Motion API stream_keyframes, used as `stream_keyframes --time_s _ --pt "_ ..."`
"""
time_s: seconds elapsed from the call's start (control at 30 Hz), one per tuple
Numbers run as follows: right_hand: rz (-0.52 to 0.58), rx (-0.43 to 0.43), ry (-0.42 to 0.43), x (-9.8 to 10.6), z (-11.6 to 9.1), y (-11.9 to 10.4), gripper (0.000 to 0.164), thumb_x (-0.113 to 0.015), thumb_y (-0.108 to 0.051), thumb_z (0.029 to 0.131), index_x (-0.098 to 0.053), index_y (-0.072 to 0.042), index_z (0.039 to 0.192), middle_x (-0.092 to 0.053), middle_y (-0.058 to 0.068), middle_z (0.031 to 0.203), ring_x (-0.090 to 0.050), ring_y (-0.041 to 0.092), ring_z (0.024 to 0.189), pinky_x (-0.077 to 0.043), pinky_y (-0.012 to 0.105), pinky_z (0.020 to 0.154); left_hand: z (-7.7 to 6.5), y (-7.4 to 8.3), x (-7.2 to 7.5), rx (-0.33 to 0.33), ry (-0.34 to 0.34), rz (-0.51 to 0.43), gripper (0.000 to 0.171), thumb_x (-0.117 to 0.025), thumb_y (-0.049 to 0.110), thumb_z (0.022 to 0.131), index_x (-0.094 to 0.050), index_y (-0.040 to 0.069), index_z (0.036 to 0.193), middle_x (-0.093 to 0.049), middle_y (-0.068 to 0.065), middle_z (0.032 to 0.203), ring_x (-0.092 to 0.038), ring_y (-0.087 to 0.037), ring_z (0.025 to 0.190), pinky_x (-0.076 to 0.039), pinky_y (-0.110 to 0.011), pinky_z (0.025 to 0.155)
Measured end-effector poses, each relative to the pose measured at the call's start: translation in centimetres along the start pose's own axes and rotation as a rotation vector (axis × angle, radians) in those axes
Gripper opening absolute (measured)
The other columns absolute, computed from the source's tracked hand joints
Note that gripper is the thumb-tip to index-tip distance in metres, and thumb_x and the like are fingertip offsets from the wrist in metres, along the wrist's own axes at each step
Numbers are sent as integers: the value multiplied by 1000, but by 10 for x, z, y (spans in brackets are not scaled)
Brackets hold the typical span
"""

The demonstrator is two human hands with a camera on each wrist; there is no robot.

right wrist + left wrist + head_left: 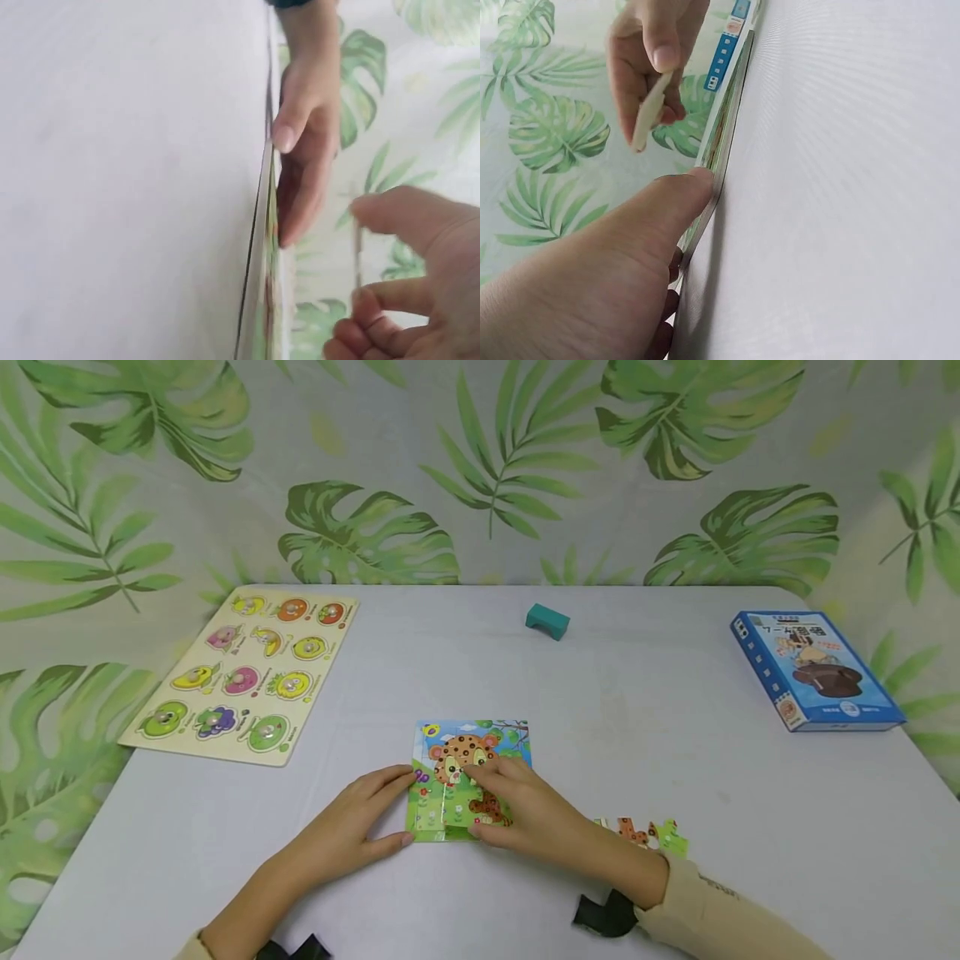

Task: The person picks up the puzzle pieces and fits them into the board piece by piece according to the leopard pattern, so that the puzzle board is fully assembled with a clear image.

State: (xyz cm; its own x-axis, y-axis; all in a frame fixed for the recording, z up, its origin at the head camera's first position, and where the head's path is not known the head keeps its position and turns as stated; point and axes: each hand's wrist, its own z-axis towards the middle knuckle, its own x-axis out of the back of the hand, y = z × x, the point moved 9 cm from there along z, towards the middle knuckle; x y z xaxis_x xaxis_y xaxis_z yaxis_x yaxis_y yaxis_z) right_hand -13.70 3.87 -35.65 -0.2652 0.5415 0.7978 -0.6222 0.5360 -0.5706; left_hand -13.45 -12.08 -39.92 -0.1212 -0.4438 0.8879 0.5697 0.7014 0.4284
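A square jigsaw puzzle (429,814) with a spotted cartoon leopard lies flat on the table in the head view. My left hand (356,818) rests at its left side, fingertips at the left edge and thumb by the lower corner. Over the puzzle, my right hand (532,802) pinches a puzzle piece (652,112) between thumb and fingers. Both wrist views show this piece raised above the puzzle, seen nearly edge-on. Part of the puzzle's right side is hidden under the right hand.
Loose puzzle pieces (667,837) lie beside the right forearm, partly covered by it. A wooden fruit peg board (225,652) is at the far left. A teal arched block (547,621) sits at the back, and a blue box (825,672) at the right.
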Motion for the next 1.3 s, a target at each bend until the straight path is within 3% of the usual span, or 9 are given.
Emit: stream_keyframes --time_s 0.27,0.5,0.63,0.8,1.07,1.2,1.3 --pt "-72 10 -91 -32 18 6 58 -68 -30 77 -51 -4 126 -52 -2 109 -43 11 97 -39 25 79 1 2 1 -32 0 -11 67 -62 44 81 -41 11 135 -38 -3 136 -36 -21 123 -31 -41 98" --pt "-106 27 -128 -39 27 5 58 -67 -34 78 -53 -5 126 -52 -3 104 -42 11 92 -35 27 81 1 10 4 -132 23 1 48 -63 39 82 -53 25 126 -40 -8 134 -39 -26 119 -33 -45 94" --pt "-105 18 -140 -40 28 6 57 -69 -35 78 -54 -6 125 -51 -5 100 -39 9 86 -33 26 77 0 15 5 -175 28 0 40 -65 36 81 -59 28 120 -40 -12 133 -38 -28 119 -33 -47 94" --pt "-137 31 -144 -40 30 4 58 -69 -40 76 -56 -9 124 -51 -4 100 -40 9 86 -33 28 80 0 15 5 -168 21 -13 39 -65 37 80 -61 27 117 -40 -12 134 -37 -28 120 -32 -47 94" --pt "-267 67 -238 -46 25 2 66 -53 -57 81 -47 -14 132 -45 -3 109 -39 15 100 -26 38 93 -1 12 5 -124 9 -26 40 -67 38 78 -61 27 116 -40 -10 134 -36 -27 122 -31 -47 95" --pt "-250 62 -263 -46 21 2 69 -57 -53 80 -41 -15 136 -43 0 117 -37 18 110 -21 41 98 -1 11 5 -108 2 -25 41 -67 38 78 -61 27 117 -40 -9 135 -36 -26 122 -31 -46 96" --pt "-176 40 -278 -44 18 3 71 -60 -51 79 -40 -15 137 -41 2 123 -35 18 115 -20 43 100 0 11 4 -102 0 -25 41 -67 39 78 -61 28 117 -40 -9 135 -36 -26 122 -31 -45 96"
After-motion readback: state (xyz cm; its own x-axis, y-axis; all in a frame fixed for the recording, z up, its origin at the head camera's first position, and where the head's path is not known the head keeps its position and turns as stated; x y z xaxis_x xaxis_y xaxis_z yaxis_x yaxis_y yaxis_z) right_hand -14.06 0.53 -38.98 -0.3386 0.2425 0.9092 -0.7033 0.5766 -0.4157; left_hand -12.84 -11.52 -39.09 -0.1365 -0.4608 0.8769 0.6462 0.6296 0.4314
